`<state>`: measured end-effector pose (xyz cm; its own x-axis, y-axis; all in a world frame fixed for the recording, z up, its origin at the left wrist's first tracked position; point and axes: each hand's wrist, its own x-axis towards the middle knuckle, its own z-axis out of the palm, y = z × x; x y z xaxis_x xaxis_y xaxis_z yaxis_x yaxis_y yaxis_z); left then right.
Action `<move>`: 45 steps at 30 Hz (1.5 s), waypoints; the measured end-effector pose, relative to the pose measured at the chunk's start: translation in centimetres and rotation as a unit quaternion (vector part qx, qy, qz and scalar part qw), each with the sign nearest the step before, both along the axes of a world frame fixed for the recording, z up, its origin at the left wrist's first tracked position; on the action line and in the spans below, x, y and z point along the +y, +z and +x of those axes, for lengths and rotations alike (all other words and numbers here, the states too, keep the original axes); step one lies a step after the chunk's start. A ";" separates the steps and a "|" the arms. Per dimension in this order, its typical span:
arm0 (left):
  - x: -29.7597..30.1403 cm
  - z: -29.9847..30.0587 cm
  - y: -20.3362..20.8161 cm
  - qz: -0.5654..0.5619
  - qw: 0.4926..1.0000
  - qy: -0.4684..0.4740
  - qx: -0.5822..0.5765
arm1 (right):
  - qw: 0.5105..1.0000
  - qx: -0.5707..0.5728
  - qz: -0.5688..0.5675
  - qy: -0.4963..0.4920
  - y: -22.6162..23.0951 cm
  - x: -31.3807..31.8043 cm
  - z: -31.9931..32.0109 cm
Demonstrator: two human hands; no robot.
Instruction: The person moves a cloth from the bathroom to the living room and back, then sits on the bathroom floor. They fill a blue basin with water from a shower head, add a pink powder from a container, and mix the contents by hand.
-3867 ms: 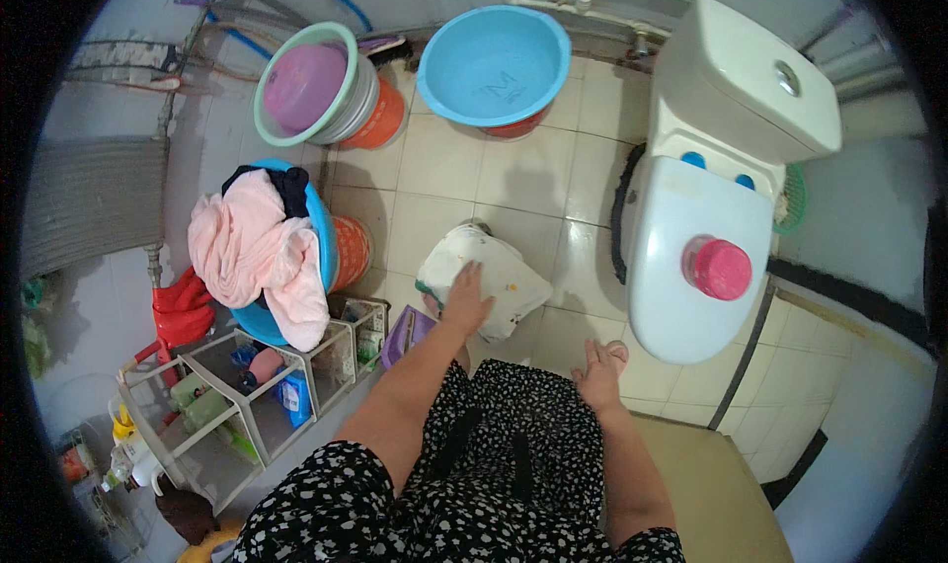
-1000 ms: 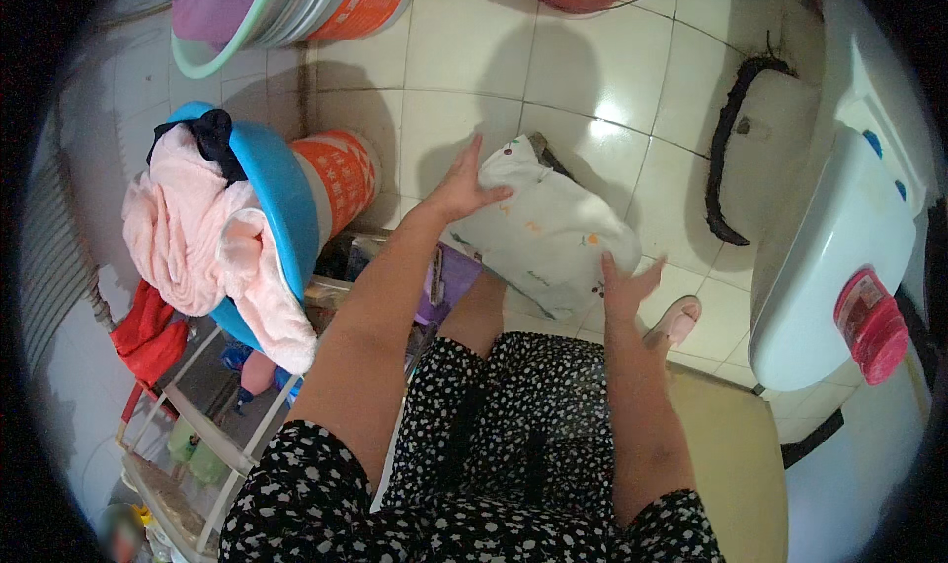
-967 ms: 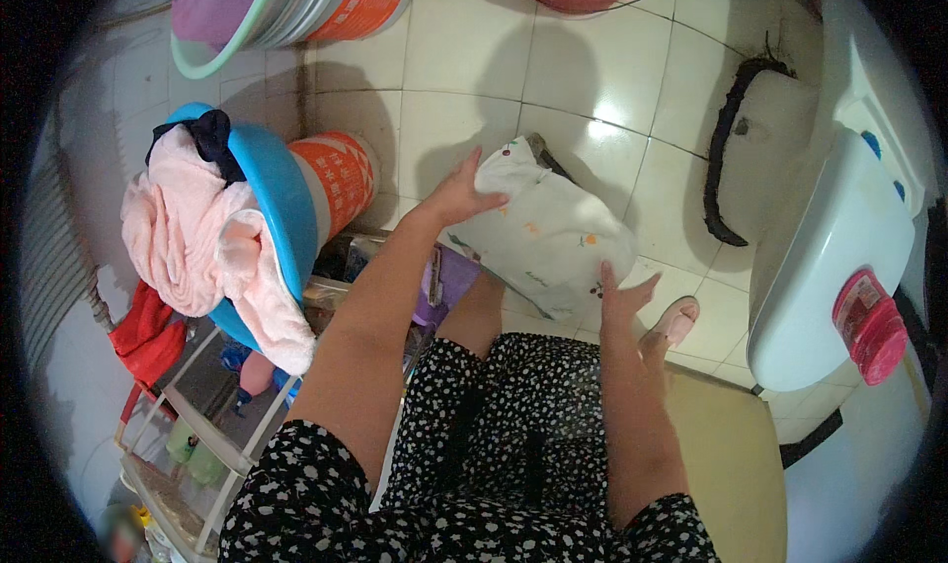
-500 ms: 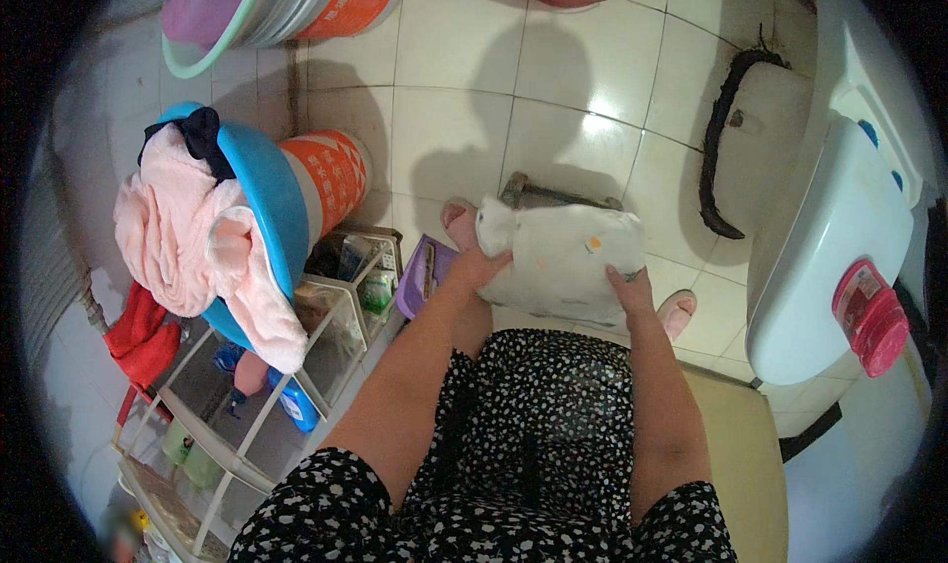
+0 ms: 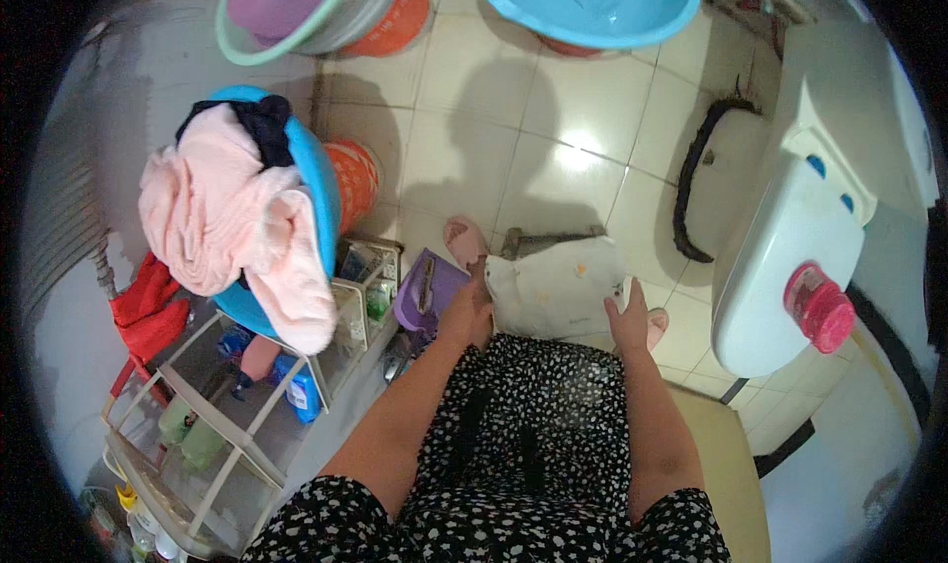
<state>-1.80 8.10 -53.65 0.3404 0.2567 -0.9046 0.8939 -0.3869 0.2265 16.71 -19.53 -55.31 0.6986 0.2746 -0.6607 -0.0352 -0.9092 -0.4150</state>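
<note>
White cloth (image 5: 551, 288) with small orange prints, lying between two pink slippers (image 5: 461, 237), left hand (image 5: 464, 318) at its left edge (grip cannot be told), right hand (image 5: 628, 321) at its right edge, thumb parted from fingers, purple box (image 5: 450, 288) near left hand.

Cream square tiles (image 5: 592, 89) are covering the floor, with thin darker joints running between them. A bright reflection (image 5: 575, 158) is glaring off the glossy surface — a broad shadow (image 5: 504, 109) is lying just beside it. A grey wall (image 5: 118, 109) is bounding the left side, with an open-frame rack (image 5: 235, 442) standing near it. On the right, a white toilet (image 5: 775, 237) is standing, lid down — a dark strip (image 5: 684, 202) is curving along its base.
</note>
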 end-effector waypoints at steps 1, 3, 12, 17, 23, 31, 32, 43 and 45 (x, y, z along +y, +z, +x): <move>0.9 -0.3 0.5 -0.012 0.997 -0.076 0.029 | 0.999 0.014 0.021 -0.026 1.9 0.9 0.3; 2.0 -1.0 3.6 0.002 0.986 -0.152 0.065 | 0.997 0.013 -0.060 0.040 5.7 0.4 0.1; 8.6 -1.7 18.5 -0.020 0.975 -0.189 0.119 | 0.963 0.067 -0.242 0.095 22.7 1.6 0.5; 9.7 -3.8 16.6 0.027 0.990 -0.139 0.017 | 0.978 -0.150 -0.089 0.116 30.3 11.7 4.2; 15.0 -3.0 16.9 -0.063 0.949 0.209 -0.227 | 0.935 0.068 0.286 -0.198 36.9 20.6 7.0; 20.9 1.8 30.4 -0.181 0.883 0.275 -0.334 | 0.892 0.324 0.301 0.095 36.5 24.1 10.7; 20.9 2.6 31.1 -0.193 0.877 0.292 -0.330 | 0.878 0.247 0.371 0.174 36.0 25.1 12.0; 10.0 24.4 23.3 -0.368 0.860 -0.186 -0.301 | 0.768 0.317 0.176 0.528 34.7 23.3 20.0; 6.6 25.4 19.7 -0.480 0.825 -0.271 -0.123 | 0.731 0.363 0.174 0.551 32.5 23.1 21.0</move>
<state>23.63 14.74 -33.90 0.3740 -0.7881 -0.4890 0.5297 -0.2513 0.8101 37.73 3.57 -22.82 -0.5731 0.6460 -0.5042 0.3133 -0.3958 -0.8632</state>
